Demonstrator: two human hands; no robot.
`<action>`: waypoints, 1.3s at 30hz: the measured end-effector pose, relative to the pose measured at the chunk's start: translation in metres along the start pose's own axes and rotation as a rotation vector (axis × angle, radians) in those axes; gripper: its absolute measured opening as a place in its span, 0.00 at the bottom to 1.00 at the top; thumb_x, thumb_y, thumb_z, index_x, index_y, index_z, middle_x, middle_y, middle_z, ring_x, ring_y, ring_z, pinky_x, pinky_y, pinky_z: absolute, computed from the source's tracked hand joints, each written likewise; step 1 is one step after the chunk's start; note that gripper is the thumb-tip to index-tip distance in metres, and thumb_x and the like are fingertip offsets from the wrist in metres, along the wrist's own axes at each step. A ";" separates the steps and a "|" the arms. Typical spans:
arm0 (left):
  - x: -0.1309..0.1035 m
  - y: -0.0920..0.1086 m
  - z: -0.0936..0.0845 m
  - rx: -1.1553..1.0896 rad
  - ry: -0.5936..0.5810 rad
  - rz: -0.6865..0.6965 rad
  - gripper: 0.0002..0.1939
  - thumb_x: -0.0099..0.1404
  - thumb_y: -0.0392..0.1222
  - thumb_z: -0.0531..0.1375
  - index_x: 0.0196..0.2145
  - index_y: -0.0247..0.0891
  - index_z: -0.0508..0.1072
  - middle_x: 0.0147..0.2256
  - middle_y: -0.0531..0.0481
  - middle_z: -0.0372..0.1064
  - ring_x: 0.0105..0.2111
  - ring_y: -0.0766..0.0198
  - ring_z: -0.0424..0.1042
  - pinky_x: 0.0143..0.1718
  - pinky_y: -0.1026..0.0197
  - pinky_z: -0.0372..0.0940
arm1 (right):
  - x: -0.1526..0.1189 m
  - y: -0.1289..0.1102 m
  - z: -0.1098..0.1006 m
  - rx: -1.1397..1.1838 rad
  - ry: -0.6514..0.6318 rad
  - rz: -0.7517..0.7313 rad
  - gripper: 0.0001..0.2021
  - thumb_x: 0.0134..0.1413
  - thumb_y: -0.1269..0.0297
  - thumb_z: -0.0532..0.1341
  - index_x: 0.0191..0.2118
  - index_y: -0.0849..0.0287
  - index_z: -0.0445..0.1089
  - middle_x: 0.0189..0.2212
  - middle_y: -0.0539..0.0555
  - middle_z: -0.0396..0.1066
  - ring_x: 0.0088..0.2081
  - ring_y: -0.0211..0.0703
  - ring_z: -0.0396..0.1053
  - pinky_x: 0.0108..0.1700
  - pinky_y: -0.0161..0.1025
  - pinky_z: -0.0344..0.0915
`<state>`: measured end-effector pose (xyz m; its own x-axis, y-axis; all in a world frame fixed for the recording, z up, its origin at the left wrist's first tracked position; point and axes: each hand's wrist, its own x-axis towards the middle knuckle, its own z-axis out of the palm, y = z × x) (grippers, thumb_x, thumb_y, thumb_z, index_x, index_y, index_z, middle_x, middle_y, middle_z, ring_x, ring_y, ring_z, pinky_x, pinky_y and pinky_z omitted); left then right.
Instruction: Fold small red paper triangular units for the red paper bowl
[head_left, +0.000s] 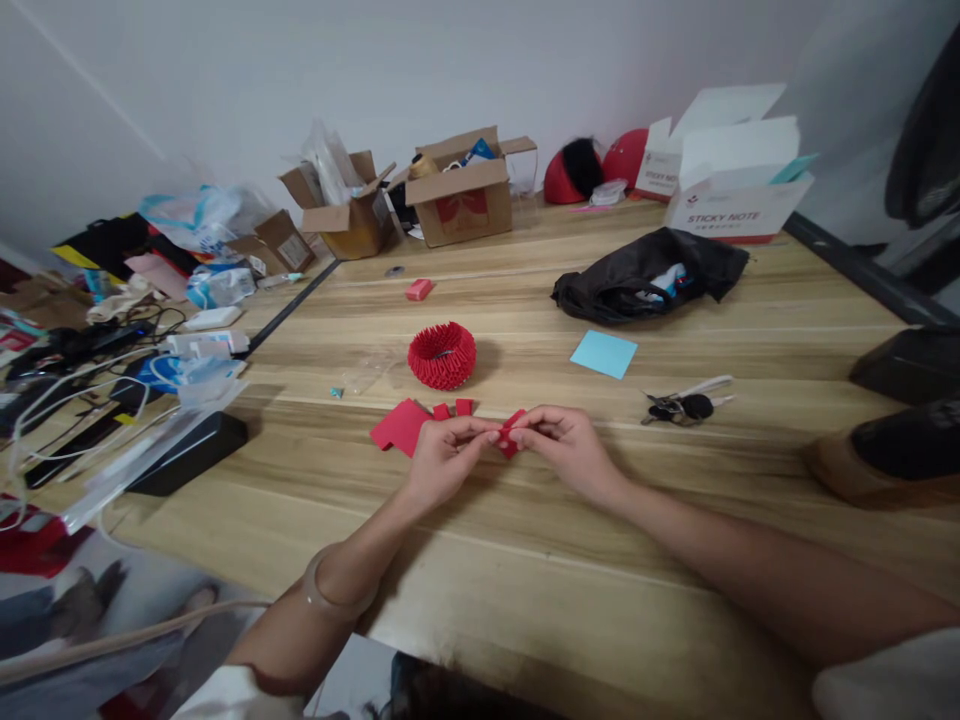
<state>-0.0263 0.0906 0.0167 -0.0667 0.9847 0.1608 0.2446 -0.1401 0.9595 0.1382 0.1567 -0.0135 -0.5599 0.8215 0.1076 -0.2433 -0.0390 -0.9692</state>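
Between my two hands is a small folded piece of red paper [510,440]. My left hand [448,455] pinches its left side between thumb and fingertips. On the right side, my right hand [568,447] grips the same piece with closed fingers. A larger red paper sheet [400,427] lies flat beside my left hand, partly under it. Two small red paper pieces [464,407] rest just beyond my left fingers. Farther off stands a round red bowl [442,368] built of many folded paper pieces.
A blue paper sheet [604,354], keys [679,405] and a black plastic bag [649,278] lie to the right. A small red block [419,289] sits behind the bowl. Cardboard boxes [461,205] and a sticky note box [735,205] line the back. Cables and clutter fill the left.
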 end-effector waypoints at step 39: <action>-0.003 0.001 -0.005 0.284 0.066 0.201 0.07 0.59 0.41 0.65 0.36 0.39 0.79 0.32 0.47 0.79 0.30 0.62 0.78 0.34 0.62 0.73 | -0.001 -0.002 -0.001 -0.100 -0.044 -0.087 0.11 0.53 0.55 0.64 0.30 0.58 0.70 0.27 0.52 0.72 0.32 0.41 0.69 0.36 0.38 0.65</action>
<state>-0.0303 0.0865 0.0183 -0.0497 0.9303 0.3635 0.5175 -0.2873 0.8060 0.1399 0.1569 -0.0116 -0.5746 0.7937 0.1997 -0.2134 0.0902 -0.9728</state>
